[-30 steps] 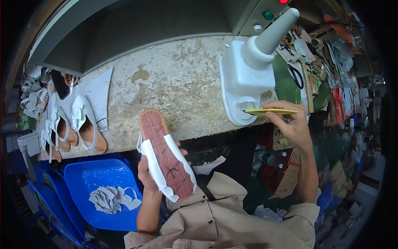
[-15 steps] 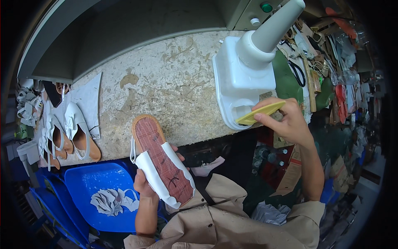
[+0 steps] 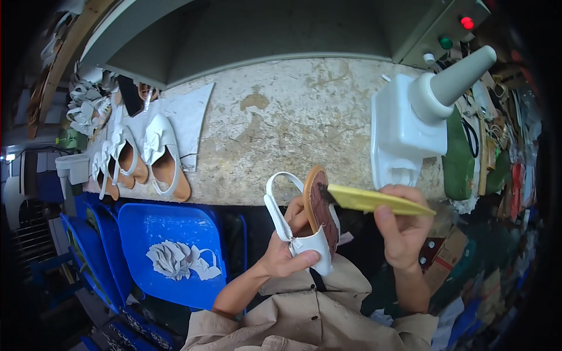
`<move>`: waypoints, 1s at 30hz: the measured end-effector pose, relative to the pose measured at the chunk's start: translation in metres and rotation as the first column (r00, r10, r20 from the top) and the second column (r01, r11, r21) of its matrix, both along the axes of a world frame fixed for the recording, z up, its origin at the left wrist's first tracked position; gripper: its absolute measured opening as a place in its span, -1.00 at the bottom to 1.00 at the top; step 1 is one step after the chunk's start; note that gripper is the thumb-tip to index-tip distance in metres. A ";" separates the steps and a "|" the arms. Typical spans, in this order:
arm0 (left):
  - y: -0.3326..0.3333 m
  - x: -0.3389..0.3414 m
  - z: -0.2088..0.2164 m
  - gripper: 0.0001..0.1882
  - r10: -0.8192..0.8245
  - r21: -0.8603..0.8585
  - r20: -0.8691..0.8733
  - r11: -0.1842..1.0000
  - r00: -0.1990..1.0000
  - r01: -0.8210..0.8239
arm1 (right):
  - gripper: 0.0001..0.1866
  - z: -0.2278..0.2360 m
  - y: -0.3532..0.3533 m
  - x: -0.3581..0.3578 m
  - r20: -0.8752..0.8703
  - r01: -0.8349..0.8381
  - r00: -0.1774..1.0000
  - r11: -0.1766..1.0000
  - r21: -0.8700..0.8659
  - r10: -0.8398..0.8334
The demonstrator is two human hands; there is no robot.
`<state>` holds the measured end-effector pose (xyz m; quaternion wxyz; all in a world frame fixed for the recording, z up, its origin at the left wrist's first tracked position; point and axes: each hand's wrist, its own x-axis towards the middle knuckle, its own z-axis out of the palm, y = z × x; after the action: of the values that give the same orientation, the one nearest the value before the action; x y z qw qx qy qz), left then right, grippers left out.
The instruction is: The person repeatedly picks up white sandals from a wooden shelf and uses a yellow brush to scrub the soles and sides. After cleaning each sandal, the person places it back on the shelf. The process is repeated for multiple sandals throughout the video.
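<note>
My left hand [image 3: 290, 251] is closed around a white sandal [image 3: 313, 245], thumb across its white upper. The sandal is tilted heel up, and its reddish-brown underside faces right. Its white ankle strap loops out to the left. In my right hand [image 3: 403, 231], pinched between thumb and fingers, is a flat yellow-green brush [image 3: 366, 200]. The brush's dark bristle end meets the underside near the heel. Beyond my right hand, on the worktop, stands a white glue dispenser [image 3: 404, 128] with a grey cone-shaped top and an open cup at its front.
Several white sandals with bows [image 3: 161, 146] stand at the worktop's left end on white sheets. Below is a blue plastic chair [image 3: 196, 289] with crumpled white pieces on it. A grey hood [image 3: 275, 35] rises behind the stained worktop [image 3: 281, 111]. Clutter lies at the right.
The brush has moved left from the dispenser's cup to the sandal's heel. My left hand has tipped the sandal onto its side, and the view has swung to the left.
</note>
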<state>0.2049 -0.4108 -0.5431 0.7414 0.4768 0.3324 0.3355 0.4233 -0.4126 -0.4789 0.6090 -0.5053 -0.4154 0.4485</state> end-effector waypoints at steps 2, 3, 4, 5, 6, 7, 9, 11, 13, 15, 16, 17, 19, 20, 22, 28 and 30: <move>0.006 0.001 0.010 -0.24 0.046 0.179 -0.047 0.983 0.998 -0.037 | -0.75 -0.002 0.001 -0.004 -0.030 0.017 0.999 0.999 0.049 -0.016; 0.012 -0.002 0.008 -0.25 0.041 0.342 -0.104 0.940 0.994 -0.003 | -0.75 -0.001 0.001 -0.001 -0.023 0.044 0.999 0.997 0.057 -0.043; 0.015 -0.004 0.006 -0.26 0.045 0.491 -0.162 0.870 0.986 0.041 | -0.74 0.001 0.001 0.000 -0.017 0.072 0.997 0.995 0.064 -0.071; 0.014 -0.006 0.003 -0.27 0.059 0.487 -0.178 0.873 0.982 0.036 | -0.74 0.003 0.002 -0.002 -0.030 0.075 0.997 0.995 0.063 -0.073; 0.011 -0.005 0.001 -0.28 0.072 0.482 -0.190 0.876 0.979 0.029 | -0.74 0.005 0.003 -0.002 -0.039 0.079 0.996 0.995 0.062 -0.076; 0.010 -0.006 0.001 -0.29 0.103 0.497 -0.204 0.868 0.973 0.012 | -0.73 0.006 0.003 -0.002 -0.049 0.082 0.996 0.995 0.060 -0.079; 0.014 -0.004 0.008 -0.30 0.177 0.583 -0.225 0.813 0.958 -0.014 | -0.73 0.009 0.002 -0.005 -0.051 0.097 0.994 0.993 0.060 -0.094; 0.022 -0.002 0.018 -0.31 0.265 0.710 -0.227 0.704 0.937 -0.027 | -0.73 0.011 0.000 -0.006 -0.053 0.112 0.993 0.992 0.055 -0.109; 0.026 0.000 0.023 -0.30 0.310 0.738 -0.225 0.673 0.924 -0.047 | -0.72 0.013 -0.003 -0.006 -0.051 0.133 0.990 0.990 0.043 -0.131; 0.028 -0.003 0.026 -0.29 0.335 0.778 -0.276 0.628 0.901 0.005 | -0.72 0.014 -0.006 -0.007 -0.048 0.137 0.990 0.990 0.029 -0.136; 0.028 -0.004 0.027 -0.29 0.341 0.781 -0.276 0.625 0.898 0.003 | -0.72 0.014 -0.008 -0.008 -0.047 0.140 0.989 0.990 0.021 -0.138; 0.028 -0.004 0.028 -0.28 0.348 0.784 -0.276 0.621 0.896 0.000 | -0.72 0.012 -0.012 -0.008 -0.020 0.140 0.990 0.989 0.041 -0.139; 0.027 -0.004 0.032 -0.29 0.349 0.780 -0.277 0.626 0.895 -0.003 | -0.73 0.003 -0.018 -0.006 0.035 0.137 0.990 0.987 0.080 -0.140; 0.027 -0.004 0.036 -0.29 0.343 0.774 -0.278 0.633 0.897 -0.003 | -0.75 0.001 -0.019 -0.007 0.020 0.130 0.991 0.985 0.113 -0.134; 0.025 -0.006 0.037 -0.28 0.320 0.761 -0.302 0.648 0.898 0.026 | -0.77 -0.001 -0.020 -0.010 -0.011 0.118 0.993 0.977 0.177 -0.118; 0.021 -0.014 0.040 -0.24 0.239 0.702 -0.364 0.706 0.900 0.097 | -0.78 -0.006 -0.014 -0.008 0.199 -0.031 0.978 0.913 0.408 -0.056; 0.019 -0.015 0.043 -0.23 0.208 0.674 -0.345 0.734 0.915 0.087 | -0.76 -0.009 -0.016 -0.006 0.239 -0.055 0.970 0.904 0.424 -0.053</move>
<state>0.1904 -0.3914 -0.5004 0.4217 0.7596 0.3465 0.3537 0.4177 -0.4286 -0.4881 0.6486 -0.4109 -0.5757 0.2811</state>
